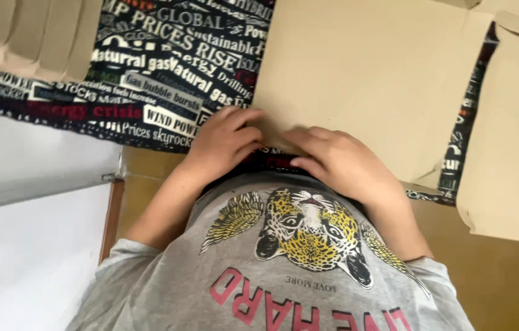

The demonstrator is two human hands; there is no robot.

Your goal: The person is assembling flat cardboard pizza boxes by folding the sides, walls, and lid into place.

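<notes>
My left hand (226,142) and right hand (342,164) lie side by side, fingers curled and pressing down on the near edge of a flat tan cardboard sheet (364,79); neither grips anything, both are flattened with knuckles up. The sheet stretches away from my fingertips across a black cloth printed with white lettering (161,73) that covers the bench. Another cardboard piece (511,153) lies off beyond my right hand, and folded cardboard (26,37) sits far past my left. I judge the sheet light, stiff yet creasable, best held along its edge.
</notes>
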